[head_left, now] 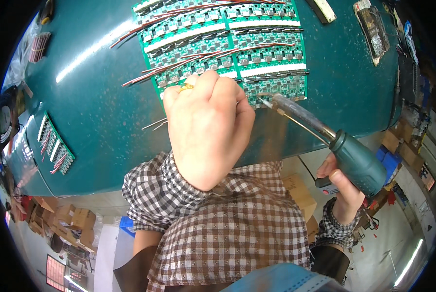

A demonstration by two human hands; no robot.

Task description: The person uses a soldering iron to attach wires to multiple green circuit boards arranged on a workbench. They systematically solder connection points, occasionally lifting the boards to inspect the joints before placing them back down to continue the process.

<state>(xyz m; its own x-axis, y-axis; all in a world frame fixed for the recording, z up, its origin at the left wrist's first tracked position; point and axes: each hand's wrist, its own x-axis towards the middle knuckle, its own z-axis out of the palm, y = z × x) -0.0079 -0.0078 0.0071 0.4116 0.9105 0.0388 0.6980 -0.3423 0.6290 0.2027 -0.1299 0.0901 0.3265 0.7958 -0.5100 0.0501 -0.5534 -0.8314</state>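
Observation:
A panel of green circuit boards [269, 58] lies on the table, set with rows of small parts and white strips. Red, black and white wires [147, 75] lie across it. My left hand [205, 126] is closed over the panel's near edge, with a ring on one finger. Its fingertips and whatever they pinch are hidden; thin wire ends [155, 124] poke out at its left side. In my right hand [344, 187] is a soldering gun [359, 163] with a green body. Its tip points left, at the near right boards, just beside my left fingers.
The table [101, 107] has a dark green top. At left lie a small wired board [55, 143] and a bundle of wires [39, 47]. A worn, dark block [372, 31] and a pale bar [321, 9] lie at the far right. Cardboard boxes [72, 219] stand below.

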